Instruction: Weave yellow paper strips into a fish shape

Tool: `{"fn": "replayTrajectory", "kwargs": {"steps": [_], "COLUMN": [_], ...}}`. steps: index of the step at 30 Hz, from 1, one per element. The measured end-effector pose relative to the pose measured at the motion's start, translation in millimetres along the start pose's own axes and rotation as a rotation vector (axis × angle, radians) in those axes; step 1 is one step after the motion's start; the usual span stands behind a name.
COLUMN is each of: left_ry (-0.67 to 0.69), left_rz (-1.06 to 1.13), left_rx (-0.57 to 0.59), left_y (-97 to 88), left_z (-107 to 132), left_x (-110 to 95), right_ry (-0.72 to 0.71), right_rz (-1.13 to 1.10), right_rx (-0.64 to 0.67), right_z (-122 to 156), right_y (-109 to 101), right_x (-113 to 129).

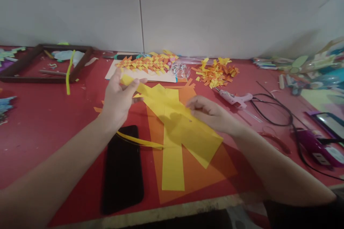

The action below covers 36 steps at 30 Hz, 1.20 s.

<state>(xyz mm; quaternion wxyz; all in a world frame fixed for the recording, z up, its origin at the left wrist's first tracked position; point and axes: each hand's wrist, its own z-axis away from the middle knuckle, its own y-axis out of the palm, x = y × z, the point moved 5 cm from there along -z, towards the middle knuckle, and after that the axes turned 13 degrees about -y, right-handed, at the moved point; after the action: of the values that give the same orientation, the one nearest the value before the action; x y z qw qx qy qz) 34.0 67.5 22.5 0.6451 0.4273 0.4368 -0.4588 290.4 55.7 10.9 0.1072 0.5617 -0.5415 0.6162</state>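
My left hand [118, 94] pinches the upper left end of a wide yellow paper strip [201, 139], which slants down to the right. My right hand [212, 114] is at that strip's upper edge, its fingers curled; what they hold, if anything, cannot be made out. Beneath lies another yellow strip [173, 171], placed lengthwise on orange paper [206, 175]. A narrow yellow strip [142, 142] curves from the black phone [122, 175] to the yellow paper. Behind my hands, woven orange and yellow paper pieces [147, 63] rest on a white pad [158, 76].
A pink glue gun [236, 99] with a black cable [290, 114] lies right, near a pile of folded paper pieces [217, 73]. Farther right is a purple device [319, 146]. A dark frame [16, 78] sits back left. The red table's front edge [193, 209] runs close by.
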Motion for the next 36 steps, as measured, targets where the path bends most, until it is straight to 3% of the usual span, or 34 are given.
{"fn": "replayTrajectory", "kwargs": {"steps": [4,8,11,13,15,16,18,20,23,29,36], "left_ry": [0.026,0.036,-0.017,-0.098,-0.147,-0.155,-0.136,-0.106,-0.048,0.146,0.205], "left_rz": [-0.192,-0.569,-0.682,-0.661,-0.64,-0.634,-0.616,-0.579,-0.558,-0.637,-0.64], "left_rx": [-0.027,0.034,0.118,0.174,0.209,0.222,0.253,0.292,0.334,0.327,0.29], "left_y": [-3.0,1.1,10.0,17.6,25.0,28.1,33.1,35.9,37.5,36.4,31.7], "left_z": [-4.1,-5.1,1.2,7.9,15.4,18.9,24.7,28.8,31.6,30.7,30.0], "left_x": [0.2,3.3,9.7,16.1,21.4,23.6,26.8,29.8,33.3,35.4,39.0], "right_ry": [0.125,0.309,0.386,0.321,0.013,-0.169,-0.426,-0.516,-0.539,-0.541,-0.545], "right_rz": [0.31,0.843,1.137,1.229,1.171,1.039,0.688,0.542,0.474,0.568,0.549], "right_rx": [-0.096,-0.039,0.076,0.048,-0.156,-0.191,-0.131,-0.086,-0.12,-0.16,-0.19], "right_z": [0.2,2.4,4.1,3.6,1.9,2.0,3.5,5.5,6.5,5.3,6.3], "right_y": [-27.8,-51.6,-52.5,-42.7,-24.5,-10.9,17.2,35.7,42.2,31.5,29.9], "right_x": [-14.7,-23.1,-20.3,-10.4,11.3,20.5,31.5,35.1,32.8,26.3,28.3]}}
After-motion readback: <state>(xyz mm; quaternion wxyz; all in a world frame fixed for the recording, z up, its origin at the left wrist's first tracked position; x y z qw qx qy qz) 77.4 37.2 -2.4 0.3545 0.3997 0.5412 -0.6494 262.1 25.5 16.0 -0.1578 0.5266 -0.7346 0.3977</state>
